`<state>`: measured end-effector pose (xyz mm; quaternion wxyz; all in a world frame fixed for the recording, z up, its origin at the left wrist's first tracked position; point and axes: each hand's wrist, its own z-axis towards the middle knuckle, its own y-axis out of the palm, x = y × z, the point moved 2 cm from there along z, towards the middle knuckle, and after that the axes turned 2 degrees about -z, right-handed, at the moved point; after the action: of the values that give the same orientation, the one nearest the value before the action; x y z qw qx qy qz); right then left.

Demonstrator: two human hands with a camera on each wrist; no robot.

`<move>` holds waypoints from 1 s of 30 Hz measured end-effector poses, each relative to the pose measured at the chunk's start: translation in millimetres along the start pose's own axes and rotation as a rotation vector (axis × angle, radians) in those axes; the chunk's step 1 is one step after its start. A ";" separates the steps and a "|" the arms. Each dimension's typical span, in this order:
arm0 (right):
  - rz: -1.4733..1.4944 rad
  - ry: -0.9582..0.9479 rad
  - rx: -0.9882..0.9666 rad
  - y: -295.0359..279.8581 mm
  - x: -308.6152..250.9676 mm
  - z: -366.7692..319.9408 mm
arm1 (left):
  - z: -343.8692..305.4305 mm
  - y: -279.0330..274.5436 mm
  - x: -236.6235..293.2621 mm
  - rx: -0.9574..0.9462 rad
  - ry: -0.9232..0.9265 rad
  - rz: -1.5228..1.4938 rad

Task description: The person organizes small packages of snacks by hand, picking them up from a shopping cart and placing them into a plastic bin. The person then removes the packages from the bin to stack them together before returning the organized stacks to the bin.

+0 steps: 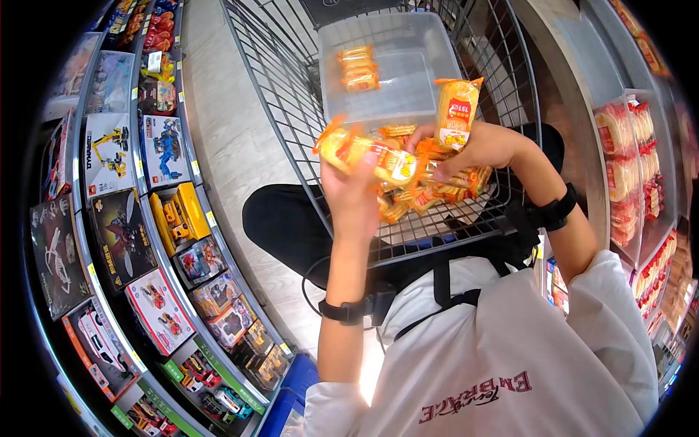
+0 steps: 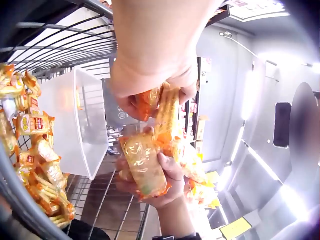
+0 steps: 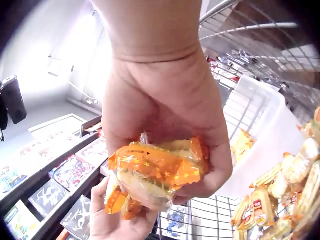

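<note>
In the head view my left hand (image 1: 351, 195) grips orange-and-clear biscuit packets (image 1: 393, 164), its thumb over the wrapper. My right hand (image 1: 489, 151) holds another biscuit packet (image 1: 457, 113) upright, with red and orange print on its front. Both hands are close together over the near end of a wire shopping cart (image 1: 284, 116). Below them lies a heap of similar packets (image 1: 426, 200). In the right wrist view, the right hand's fingers curl round an orange star-printed wrapper (image 3: 155, 162).
A translucent plastic bin (image 1: 408, 51) stands in the cart, with a few packets (image 1: 358, 68) inside at its left. Shelves of boxed toys (image 1: 108, 153) line the left side. To the right, clear bins of red-and-white packets (image 1: 622, 171) stand on a shelf.
</note>
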<state>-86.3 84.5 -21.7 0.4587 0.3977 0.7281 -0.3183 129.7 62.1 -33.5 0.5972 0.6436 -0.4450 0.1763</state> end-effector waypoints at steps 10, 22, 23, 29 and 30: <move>0.059 0.038 -0.751 23.7 -0.8 0.5 | 9.3 3.7 -13.4 -0.075 -0.192 -0.092; 0.289 0.258 -0.998 44.6 29.4 7.7 | 6.7 12.3 -23.2 -0.484 -0.320 0.001; 0.310 0.301 -0.900 39.8 33.6 5.0 | 6.9 7.3 -21.5 -0.465 -0.331 -0.059; 0.608 0.203 -0.180 4.8 34.9 -9.4 | 3.7 -17.7 -2.3 -0.256 -0.134 -0.230; 0.725 0.094 -0.047 0.2 27.9 -12.9 | 2.3 -17.3 -2.7 -0.254 -0.133 -0.231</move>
<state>-98.8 103.4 -42.6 0.5168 0.6334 0.5673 -0.0996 141.1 59.0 -46.6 0.6594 0.6199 -0.4253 0.0060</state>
